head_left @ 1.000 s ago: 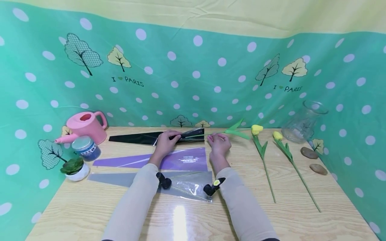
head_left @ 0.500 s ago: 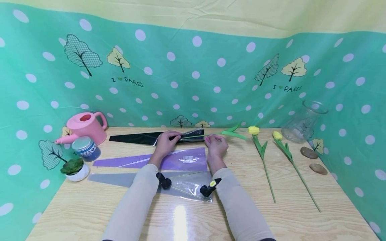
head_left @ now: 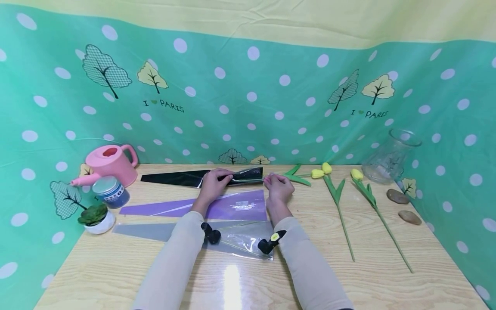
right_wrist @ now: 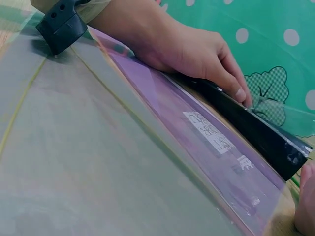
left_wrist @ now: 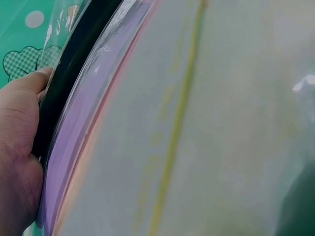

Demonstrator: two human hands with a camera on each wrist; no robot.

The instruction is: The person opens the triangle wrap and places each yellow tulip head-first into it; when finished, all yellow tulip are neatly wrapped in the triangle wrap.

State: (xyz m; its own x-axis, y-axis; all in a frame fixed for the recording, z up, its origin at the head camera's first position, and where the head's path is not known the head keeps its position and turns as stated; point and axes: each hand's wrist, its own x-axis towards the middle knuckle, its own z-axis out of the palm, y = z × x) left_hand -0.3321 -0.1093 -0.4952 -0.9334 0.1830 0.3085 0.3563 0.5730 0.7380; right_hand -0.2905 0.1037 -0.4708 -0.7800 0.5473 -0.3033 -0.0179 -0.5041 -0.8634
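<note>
My left hand [head_left: 212, 187] holds a long black-backed clear flower sleeve [head_left: 170, 178] at the back of the table, its thumb and fingers at the clear film's upper edge. In the right wrist view this raised film [right_wrist: 278, 110] stands up from the black backing. My right hand [head_left: 280, 189] pinches the stem of a yellow tulip [head_left: 317, 173] at the sleeve's wide right end. The stem reaches left into the sleeve; its tip is hidden. The tulip's green leaves [head_left: 298, 178] and bloom stick out beyond the right hand.
A purple sleeve [head_left: 221, 206] and a grey one [head_left: 155, 230] lie in front. Two more tulips [head_left: 339, 206] [head_left: 383, 219] lie to the right, near a glass vase [head_left: 391, 159] and stones [head_left: 408, 217]. At left stand a pink watering can [head_left: 112, 163], a blue jar [head_left: 111, 190] and a potted succulent [head_left: 97, 218].
The held tulip has moved left, its stem further along inside the black sleeve and its bloom now beside another tulip's bloom. The right hand shifted slightly left; the left hand stayed put.
</note>
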